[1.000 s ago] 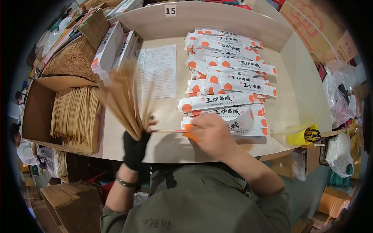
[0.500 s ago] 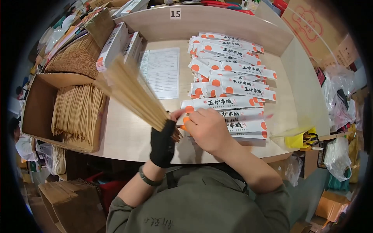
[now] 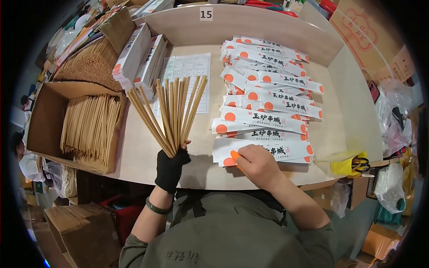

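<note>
My left hand [image 3: 171, 167], in a black fingerless glove, is closed around the lower ends of a fanned bundle of tan wooden chopsticks [image 3: 172, 114]. The chopsticks point up and away over the desk. My right hand [image 3: 259, 165] has bright orange covers on its fingertips. It is closed at the nearest white paper sleeve [image 3: 221, 149], pinching it near its left part; the fingers partly hide the grip. Beyond it, a pile of overlapping white sleeves with red-orange dots [image 3: 268, 117] stretches to the back of the desk.
An open cardboard box [image 3: 38, 129] at the left holds many chopsticks, with more stacked in a box behind. Bundled sleeves [image 3: 149, 62] stand beside a printed sheet [image 3: 203, 85]. Scissors [image 3: 357, 163] sit in a yellow holder at the right edge. Low walls bound the desk.
My left hand has drawn left, away from my right, with the chopsticks. My right hand has moved right and nearer, leaving the earlier sleeve on the pile and gripping the nearest one.
</note>
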`<action>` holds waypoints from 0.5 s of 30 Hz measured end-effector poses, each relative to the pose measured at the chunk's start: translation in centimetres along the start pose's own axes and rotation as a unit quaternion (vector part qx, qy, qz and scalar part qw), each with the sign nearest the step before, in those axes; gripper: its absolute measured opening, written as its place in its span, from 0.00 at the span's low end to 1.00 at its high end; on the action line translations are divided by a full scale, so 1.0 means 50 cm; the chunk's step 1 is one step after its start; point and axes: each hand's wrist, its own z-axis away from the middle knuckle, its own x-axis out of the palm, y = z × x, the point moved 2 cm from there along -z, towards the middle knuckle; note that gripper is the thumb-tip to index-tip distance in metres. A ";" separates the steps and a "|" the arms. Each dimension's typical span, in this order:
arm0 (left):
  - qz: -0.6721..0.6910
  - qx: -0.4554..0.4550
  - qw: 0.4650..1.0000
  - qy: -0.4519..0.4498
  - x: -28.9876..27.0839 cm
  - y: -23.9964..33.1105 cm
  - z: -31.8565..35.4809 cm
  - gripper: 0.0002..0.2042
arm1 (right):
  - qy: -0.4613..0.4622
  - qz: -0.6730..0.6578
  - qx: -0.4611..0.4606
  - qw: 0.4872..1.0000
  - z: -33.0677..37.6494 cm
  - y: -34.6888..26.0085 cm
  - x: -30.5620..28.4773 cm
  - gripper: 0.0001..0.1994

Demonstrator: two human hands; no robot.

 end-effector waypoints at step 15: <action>-0.123 -0.046 0.991 -0.010 -0.086 0.020 0.036 0.09 | 0.062 -0.343 0.379 0.857 -0.030 0.044 -0.036 0.09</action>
